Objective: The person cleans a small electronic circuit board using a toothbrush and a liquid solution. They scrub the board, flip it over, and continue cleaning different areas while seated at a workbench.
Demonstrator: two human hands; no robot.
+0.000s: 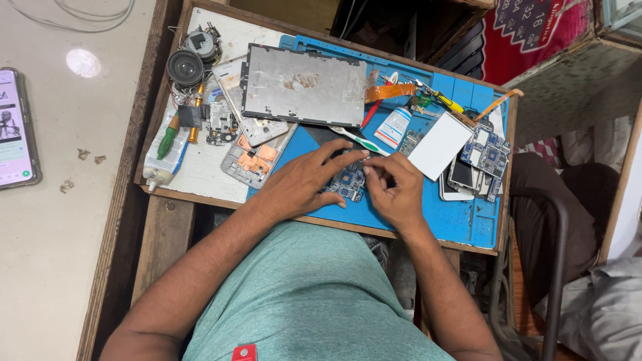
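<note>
Seen from above, a person's left hand [301,182] lies flat with fingers spread on a small blue circuit board [348,182], near the front edge of a blue work mat [461,224]. The right hand [396,190] touches the board's right side, fingers curled narrow; a grey metal panel [304,85] lies at the mat's back edge.

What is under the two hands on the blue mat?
A blue circuit board lies on the blue mat. The left hand rests on it; the right hand pinches at its edge. Most of the board is covered, and anything in the right fingers is hidden.
</note>
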